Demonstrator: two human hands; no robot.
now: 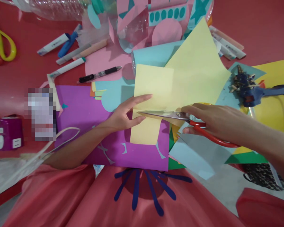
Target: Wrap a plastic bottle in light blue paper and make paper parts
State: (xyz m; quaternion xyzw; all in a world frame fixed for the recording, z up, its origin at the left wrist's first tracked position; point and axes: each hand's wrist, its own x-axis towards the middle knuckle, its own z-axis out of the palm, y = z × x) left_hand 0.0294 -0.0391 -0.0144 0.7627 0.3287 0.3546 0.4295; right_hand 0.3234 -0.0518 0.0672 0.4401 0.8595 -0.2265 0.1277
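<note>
My right hand [210, 121] grips a pair of scissors [165, 115] with red handles and metal blades. Its blades lie across a pale yellow paper strip [153, 83], their tips pointing left toward my left hand. My left hand [127, 113] holds the strip at its left edge, index finger above the blades and thumb just below them. Whatever my other left fingers do is hidden. Beneath the strip's lower part lies a purple sheet [85, 107] with small blue offcuts on it. A larger pale yellow sheet [198, 69] sits behind, its corner pointing away.
A blue glue gun [253, 93] with a cord rests at right on yellow paper [278, 74]. Several markers and a black pen [99, 74] lie further back. At left are yellow-and-red-handled scissors [6, 45] and a purple power adapter [7, 134]. Decorated plastic bottles [132, 31] stand behind.
</note>
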